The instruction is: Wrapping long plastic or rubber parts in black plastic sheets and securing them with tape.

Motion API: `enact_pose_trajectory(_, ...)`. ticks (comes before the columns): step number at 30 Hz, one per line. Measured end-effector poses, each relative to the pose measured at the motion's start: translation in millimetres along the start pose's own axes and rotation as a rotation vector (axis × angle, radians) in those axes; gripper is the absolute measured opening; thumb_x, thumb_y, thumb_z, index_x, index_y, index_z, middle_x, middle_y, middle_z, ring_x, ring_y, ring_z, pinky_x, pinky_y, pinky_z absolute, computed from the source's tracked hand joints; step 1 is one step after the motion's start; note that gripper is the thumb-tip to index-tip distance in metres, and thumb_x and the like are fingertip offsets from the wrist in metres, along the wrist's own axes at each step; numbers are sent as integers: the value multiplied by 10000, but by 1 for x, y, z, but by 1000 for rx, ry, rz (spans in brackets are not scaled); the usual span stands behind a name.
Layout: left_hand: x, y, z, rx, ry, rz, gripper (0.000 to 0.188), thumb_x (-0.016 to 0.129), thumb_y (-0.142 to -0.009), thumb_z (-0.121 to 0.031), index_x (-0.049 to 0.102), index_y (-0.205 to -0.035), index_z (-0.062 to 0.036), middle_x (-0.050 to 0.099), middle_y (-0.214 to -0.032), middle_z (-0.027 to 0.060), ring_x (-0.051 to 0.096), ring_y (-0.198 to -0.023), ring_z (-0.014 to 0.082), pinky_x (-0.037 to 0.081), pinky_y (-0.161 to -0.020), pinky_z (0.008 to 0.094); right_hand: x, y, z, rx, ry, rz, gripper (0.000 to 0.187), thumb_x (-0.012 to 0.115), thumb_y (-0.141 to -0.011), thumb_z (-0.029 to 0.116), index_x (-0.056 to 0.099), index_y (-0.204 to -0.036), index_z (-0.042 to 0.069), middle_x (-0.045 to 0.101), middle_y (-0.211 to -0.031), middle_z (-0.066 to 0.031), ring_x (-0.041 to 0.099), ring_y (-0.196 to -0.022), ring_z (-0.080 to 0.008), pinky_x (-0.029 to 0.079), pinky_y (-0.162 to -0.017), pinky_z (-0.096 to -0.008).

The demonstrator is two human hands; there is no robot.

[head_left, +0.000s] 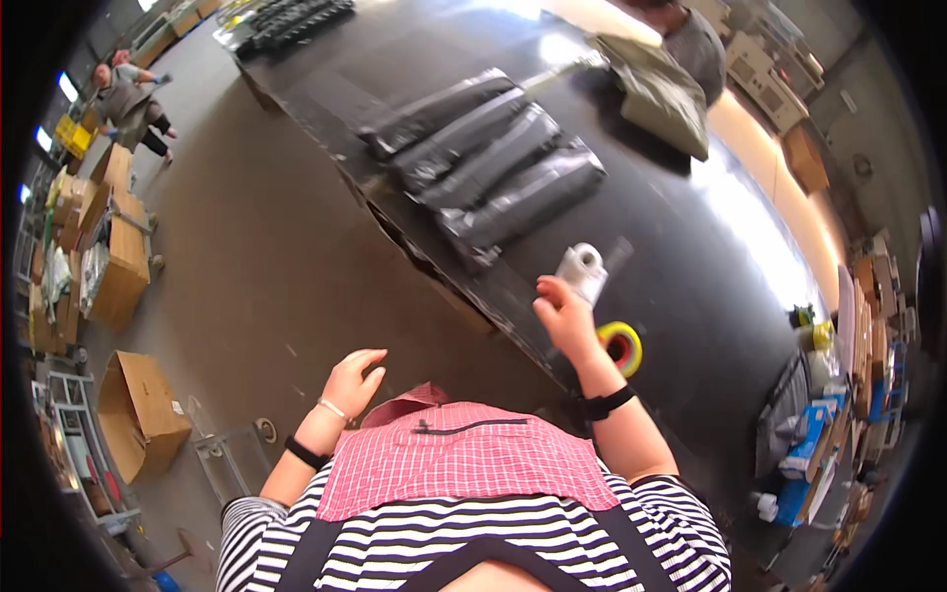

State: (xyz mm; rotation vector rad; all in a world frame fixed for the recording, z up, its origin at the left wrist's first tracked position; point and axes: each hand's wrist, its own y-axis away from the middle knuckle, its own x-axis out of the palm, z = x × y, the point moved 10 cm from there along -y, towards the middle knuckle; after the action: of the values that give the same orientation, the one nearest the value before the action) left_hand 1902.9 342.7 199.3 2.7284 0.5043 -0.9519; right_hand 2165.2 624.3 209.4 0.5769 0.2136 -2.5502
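Note:
My left hand (353,383) hangs in front of me over the floor, left of the table. Its fingers are stretched out, the thumb is apart, and nothing is in it. Over the near edge of the dark table (691,266) is my right hand (566,318), its fingers loosely bent and apart. Right beside those fingers sits a white roll (584,266) with a hollow core; whether they touch it I cannot make out. A yellow roll of tape (631,347) lies by my right wrist. Farther along the table, several black plastic-wrapped packages (493,163) lie side by side.
A grey-green bag (651,94) lies on the table's far side near another person (695,49). More black bundles (286,25) are at the far end. On the left stand cardboard boxes (123,257), an open carton (143,414) and a metal cart (222,459); another person (128,99) is beyond.

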Motion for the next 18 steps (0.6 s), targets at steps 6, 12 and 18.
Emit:
enact_pose_trajectory(6, -130, -7, 113, -289, 141, -45, 309, 637, -916, -139, 661, -1199, -18, 725, -1011, 132, 701, -929, 175, 558, -858, 304, 128, -61, 56, 19, -16, 136, 388, 682, -865, 122, 623, -1240, 47, 716, -1096, -153, 692, -1026, -226, 530, -889, -326)
enact_pose_trajectory(12, -201, -140, 111, -69, -23, 77, 367, 644, -906, -211, 638, -1237, -52, 708, -1077, 142, 687, -999, 261, 542, -902, 355, 175, -193, 88, -2, -33, 44, 343, 652, -868, 74, 642, -1208, 33, 718, -1092, -143, 692, -1000, -207, 534, -858, -320)
enact_pose_trajectory(18, -306, -164, 246, -368, 43, -93, 394, 644, -917, -237, 619, -1263, -49, 705, -1118, 147, 684, -1030, 243, 539, -907, 341, 275, -398, 170, -414, 416, -96, 255, 653, -824, 134, 682, -1059, 41, 705, -995, -156, 655, -974, -340, 509, -891, -443)
